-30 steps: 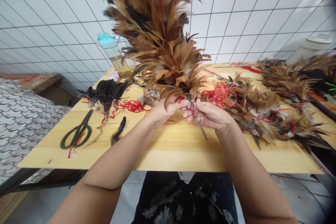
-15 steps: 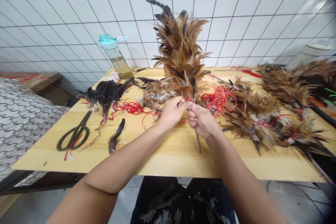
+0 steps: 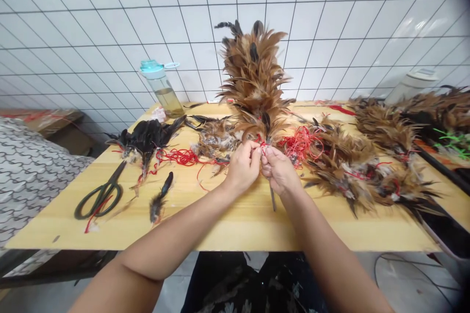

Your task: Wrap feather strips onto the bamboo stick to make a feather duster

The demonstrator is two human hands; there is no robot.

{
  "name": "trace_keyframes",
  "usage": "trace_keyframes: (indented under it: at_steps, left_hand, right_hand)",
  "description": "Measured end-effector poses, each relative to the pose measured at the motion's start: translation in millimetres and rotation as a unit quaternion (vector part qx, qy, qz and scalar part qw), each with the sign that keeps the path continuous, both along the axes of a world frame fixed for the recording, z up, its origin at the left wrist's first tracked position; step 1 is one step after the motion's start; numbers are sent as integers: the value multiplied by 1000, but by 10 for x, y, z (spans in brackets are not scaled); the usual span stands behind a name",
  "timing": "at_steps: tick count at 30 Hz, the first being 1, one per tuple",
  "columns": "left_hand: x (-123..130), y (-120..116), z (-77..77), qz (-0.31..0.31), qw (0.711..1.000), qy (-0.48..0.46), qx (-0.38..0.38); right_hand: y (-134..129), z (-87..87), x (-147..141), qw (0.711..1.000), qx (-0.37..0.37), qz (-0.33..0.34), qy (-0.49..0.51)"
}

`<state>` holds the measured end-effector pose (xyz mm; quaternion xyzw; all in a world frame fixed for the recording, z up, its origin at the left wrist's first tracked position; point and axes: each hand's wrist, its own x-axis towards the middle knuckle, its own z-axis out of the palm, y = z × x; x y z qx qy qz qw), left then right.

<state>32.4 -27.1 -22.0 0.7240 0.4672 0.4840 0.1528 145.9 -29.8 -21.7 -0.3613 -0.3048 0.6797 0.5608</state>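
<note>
In the head view, the left hand (image 3: 244, 166) pinches red string (image 3: 263, 146); the right hand (image 3: 278, 168) has its fingers tight on the stick (image 3: 272, 199) of a feather duster (image 3: 255, 78), fluffy at twelve o'clock. A messy string pile (image 3: 303, 143) crowds three o'clock, brown bunches (image 3: 348, 156) behind it. Black feathers (image 3: 145, 137) lie at nine, a bottle (image 3: 167, 95) at ten, scissors (image 3: 101, 198) past eight.

Forearms (image 3: 193, 222) slant inward to hands (image 3: 243, 166) close together, fingers (image 3: 269, 156) bent and pinching.
</note>
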Motion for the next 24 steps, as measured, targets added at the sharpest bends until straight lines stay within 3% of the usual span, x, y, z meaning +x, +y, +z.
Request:
trace_keyframes:
  at_steps: [8, 12, 17, 19, 22, 24]
  left_hand:
    - [12, -42, -41, -47, 996, 52, 61]
    - [0, -47, -48, -60, 992, 73, 86]
    - [-58, -13, -40, -87, 989, 110, 45]
    - [-87, -18, 44, -79, 981, 158, 83]
    - [-49, -82, 305, -38, 953, 215, 209]
    - [91, -153, 506, -75, 936, 230, 255]
  right_hand:
    - [22, 15, 125, 997, -9, 55, 56]
    - [16, -8, 146, 999, 14, 23, 33]
    - [24, -11, 173, 999, 44, -29, -14]
    - [48, -17, 188, 998, 35, -41, -25]
    - [88, -52, 173, 998, 5, -54, -44]
    - [91, -82, 125, 995, 8, -68, -76]
